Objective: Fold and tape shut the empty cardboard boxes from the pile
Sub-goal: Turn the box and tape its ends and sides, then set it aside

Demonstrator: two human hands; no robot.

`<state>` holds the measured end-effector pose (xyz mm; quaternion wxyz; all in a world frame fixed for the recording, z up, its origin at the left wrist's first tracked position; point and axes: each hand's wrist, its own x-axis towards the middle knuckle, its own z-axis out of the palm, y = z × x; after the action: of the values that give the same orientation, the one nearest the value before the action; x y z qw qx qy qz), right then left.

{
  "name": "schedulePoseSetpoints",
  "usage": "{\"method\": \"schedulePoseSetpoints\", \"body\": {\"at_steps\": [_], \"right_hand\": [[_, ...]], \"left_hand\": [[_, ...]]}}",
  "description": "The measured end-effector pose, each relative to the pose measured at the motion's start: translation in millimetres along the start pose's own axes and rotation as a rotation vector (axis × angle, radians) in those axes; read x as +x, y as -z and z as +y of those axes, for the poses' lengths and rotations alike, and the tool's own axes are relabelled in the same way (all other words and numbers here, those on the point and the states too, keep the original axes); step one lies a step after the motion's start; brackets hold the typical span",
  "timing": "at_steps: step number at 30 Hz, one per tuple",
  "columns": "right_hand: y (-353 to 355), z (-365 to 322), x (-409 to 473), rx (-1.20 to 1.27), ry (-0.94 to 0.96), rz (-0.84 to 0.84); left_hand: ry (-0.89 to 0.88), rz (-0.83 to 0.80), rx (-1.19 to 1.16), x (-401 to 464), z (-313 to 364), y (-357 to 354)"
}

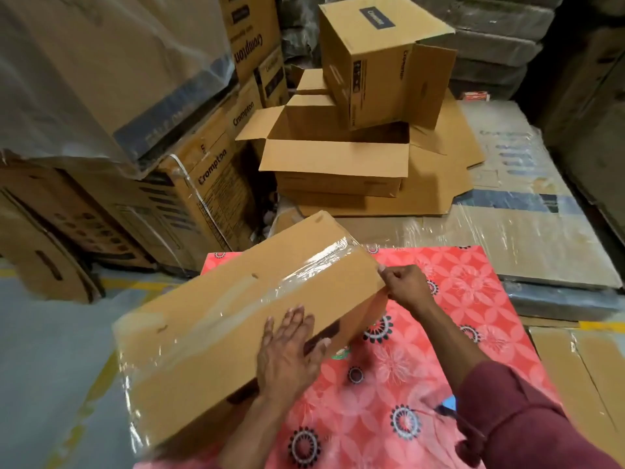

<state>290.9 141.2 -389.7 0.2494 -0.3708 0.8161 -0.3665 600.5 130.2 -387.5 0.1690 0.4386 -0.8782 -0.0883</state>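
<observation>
A long closed cardboard box (216,309) lies tilted on the red patterned table (473,299), its left end hanging past the table edge. Clear tape (304,272) runs along its top seam and wraps over both ends. My left hand (287,353) lies flat with straight fingers on the box's near side. At the box's right end corner my right hand (406,286) has its fingers curled and pinches the tape end there. Beyond the table sits the pile of empty boxes (338,164), with one open box and another box (382,59) tipped on top.
Printed stacked cartons (203,184) and a plastic-wrapped stack (84,72) crowd the left. Flattened cardboard (449,170) lies under the pile on wrapped sheets (527,225). Grey floor with a yellow line (50,350) is at the lower left.
</observation>
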Motion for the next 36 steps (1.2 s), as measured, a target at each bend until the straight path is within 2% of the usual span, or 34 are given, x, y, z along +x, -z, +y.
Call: {"method": "schedulePoseSetpoints", "body": {"at_steps": [3, 6, 10, 13, 16, 18, 20, 22, 24, 25, 26, 27, 28, 30, 32, 36], "right_hand": [[1, -4, -51, -0.054, -0.006, 0.000], [-10, -19, -101, -0.224, -0.024, -0.027], [-39, -43, -160, -0.475, -0.178, -0.077], [-69, -68, -204, -0.555, -0.207, -0.178], [-102, -100, -250, -0.499, -0.164, -0.341], [-123, -123, -279, -0.337, -0.182, -0.518], [-135, -147, -301, -0.159, -0.212, -0.604], [-136, -158, -307, -0.096, -0.170, -0.522], [-123, -157, -294, -0.167, -0.085, -0.230], [-110, -155, -282, -0.219, -0.042, -0.049], [-96, -152, -271, -0.252, -0.005, 0.110], [-83, -148, -258, -0.263, 0.016, 0.196], [-72, -141, -245, -0.250, 0.018, 0.195], [-61, -126, -224, -0.164, -0.025, 0.033], [-62, -115, -218, -0.081, -0.057, -0.122], [-63, -86, -218, -0.189, 0.015, -0.076]], "left_hand": [[-0.086, 0.024, -0.114, 2, -44, 19], [-0.227, -0.011, -0.154, 18, -93, 30], [-0.583, -0.158, -0.024, 41, -150, 47], [-0.680, -0.218, 0.033, 47, -177, 66], [-0.574, -0.209, 0.060, 31, -198, 80], [-0.378, -0.122, -0.049, 4, -203, 82], [-0.104, 0.022, -0.250, -31, -199, 81], [0.217, 0.075, -0.462, -70, -183, 84], [0.437, 0.068, -0.637, -108, -160, 88], [0.491, 0.027, -0.718, -126, -146, 90], [0.486, -0.029, -0.802, -141, -134, 90], [0.437, -0.091, -0.860, -154, -124, 90], [0.382, -0.153, -0.880, -164, -116, 88], [0.327, -0.223, -0.840, -171, -108, 81], [0.349, -0.190, -0.797, -167, -107, 76], [0.273, -0.163, -0.767, -144, -115, 71]]}}
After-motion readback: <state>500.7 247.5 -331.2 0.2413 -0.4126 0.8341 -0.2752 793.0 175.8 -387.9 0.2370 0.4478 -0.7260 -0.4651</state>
